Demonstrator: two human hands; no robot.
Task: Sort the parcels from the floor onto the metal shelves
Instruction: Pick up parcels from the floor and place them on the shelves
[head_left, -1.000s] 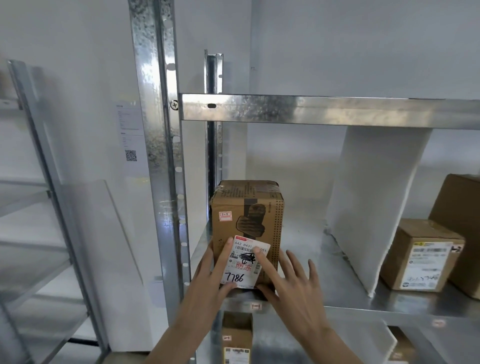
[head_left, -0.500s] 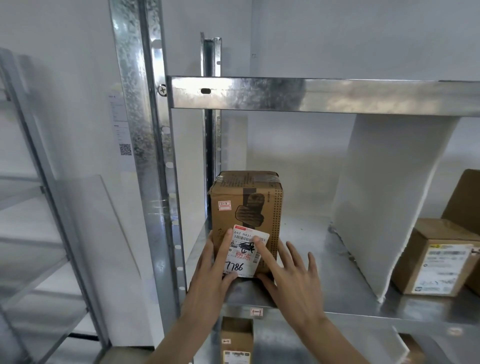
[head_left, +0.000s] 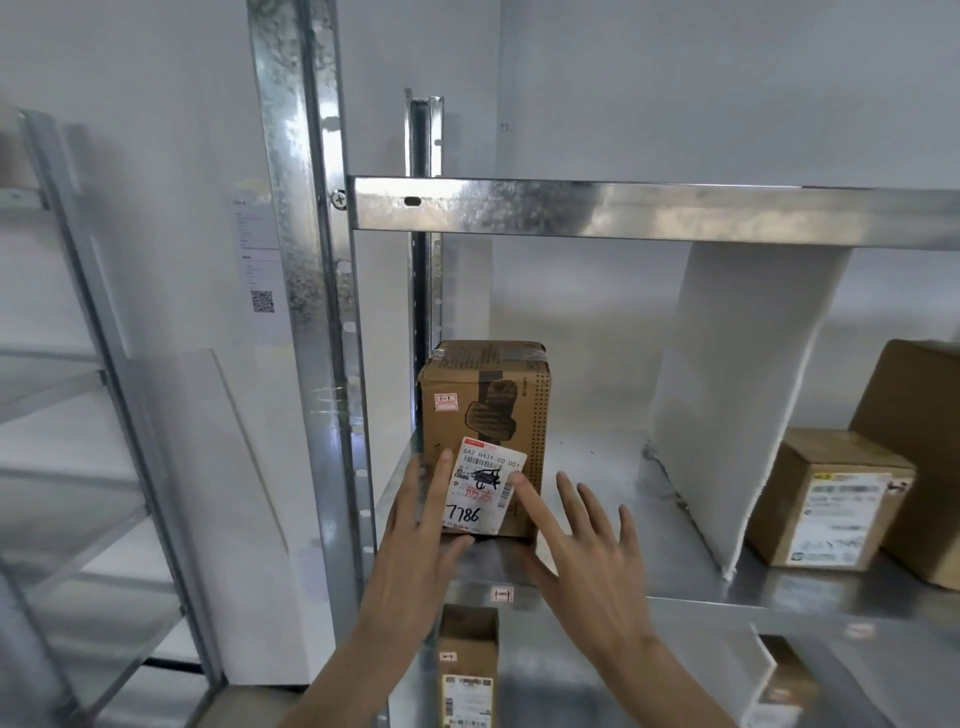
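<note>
Left hand (head_left: 421, 535) and right hand (head_left: 582, 551): fingers straight and spread, fingertips pressing the front face of the box (head_left: 485, 410). The box stands upright at the left end of the shelf (head_left: 597, 478), beside the post (head_left: 311, 312). A white divider (head_left: 737, 395) stands to its right.

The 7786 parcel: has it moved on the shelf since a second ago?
Cannot tell. The 7786 parcel looks a little farther from the shelf's front edge, but the camera moved too.

White walls (head_left: 675, 88) rise behind and above the hands. Left of them, a paper notice (head_left: 258, 265) with a QR code hangs beside another bare rack (head_left: 88, 332).
</note>
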